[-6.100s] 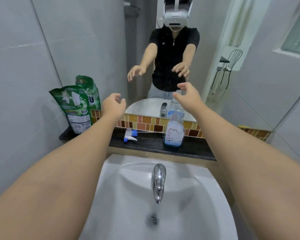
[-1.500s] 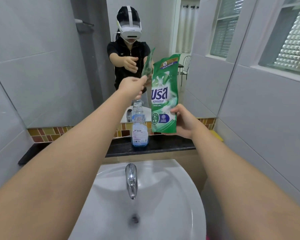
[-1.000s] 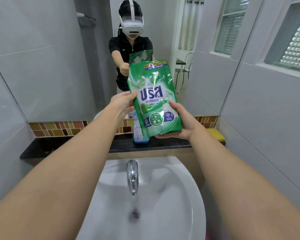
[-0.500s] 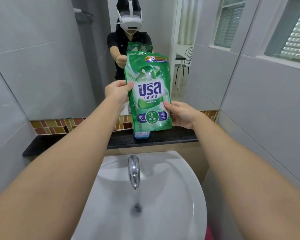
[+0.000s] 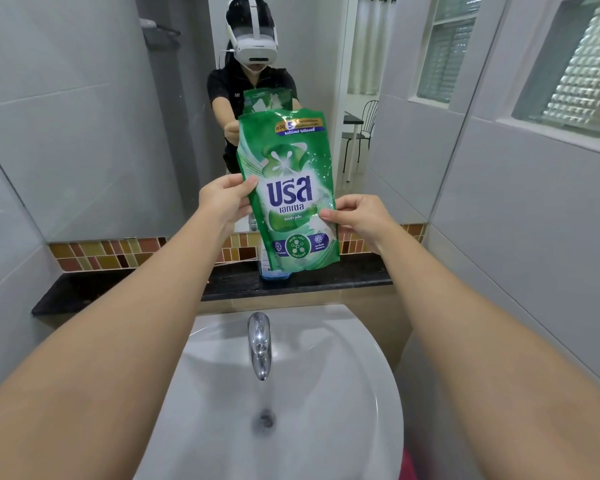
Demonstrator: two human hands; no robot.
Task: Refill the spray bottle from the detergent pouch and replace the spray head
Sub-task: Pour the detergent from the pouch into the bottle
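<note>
At the far left, the dark ledge [image 5: 84, 289] under the mirror is seen bare; the spray head is not in view here, so its place cannot be told. The strip of coloured tiles [image 5: 101, 252] runs behind the ledge.

Moving right, the left hand [image 5: 224, 200] is closed on the left edge of the detergent pouch [image 5: 291, 199], with the thumb laid over the front near the middle height. The pouch is held upright, front side turned to the camera, above the ledge and in front of the mirror. It is probably held like this so that the top can be found and opened before pouring; whether the top is already cut cannot be told, though its upper edge looks a little uneven.

Behind the lower part of the pouch, the spray bottle [image 5: 272, 271] stands on the ledge. Only its base is shown, so it cannot be seen if the neck is open. The pouch is kept directly above it, which is judged convenient for the pouring that is not yet begun.

Further right, the right hand [image 5: 357, 216] is clamped on the right edge of the pouch, a little lower than the left hand, the thumb on the front. Two hands are likely used because the soft pouch would bend under its own liquid.

Nearer, the tap [image 5: 258, 344] and the white sink [image 5: 343, 427] lie below, where any spilled drops would be caught.
</note>
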